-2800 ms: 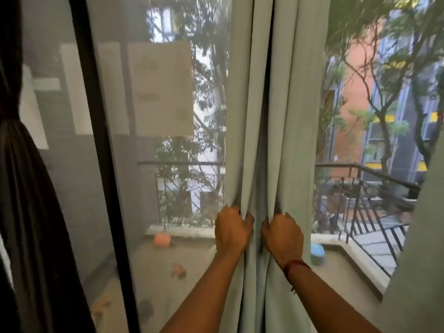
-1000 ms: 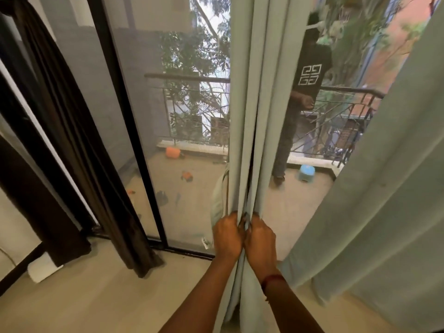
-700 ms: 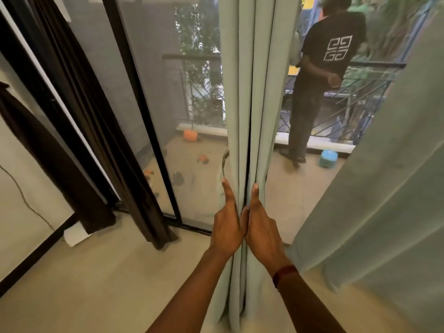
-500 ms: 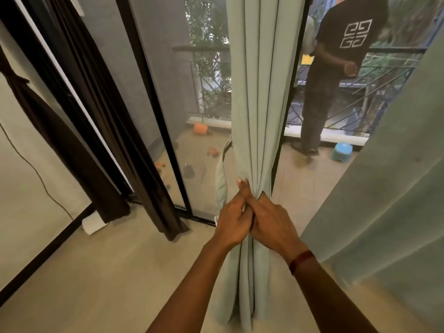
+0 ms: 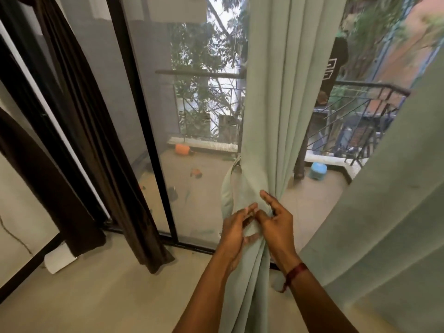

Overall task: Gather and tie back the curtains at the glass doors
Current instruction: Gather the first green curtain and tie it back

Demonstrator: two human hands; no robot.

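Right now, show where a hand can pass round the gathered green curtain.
Free: left, between black door frame and gathered pale green curtain; right, before the second green curtain. Crowded: its front, where left hand and right hand work.

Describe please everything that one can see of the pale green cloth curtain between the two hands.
The pale green cloth curtain looks matt and plain. It hangs from above the picture's top before the glass door, gathered into narrow upright folds, and is narrowest where the left hand and the right hand touch it from either side; blur hides whether they grip. A loop of the same cloth hangs at its left edge. Below the hands it runs past the picture's lower edge.
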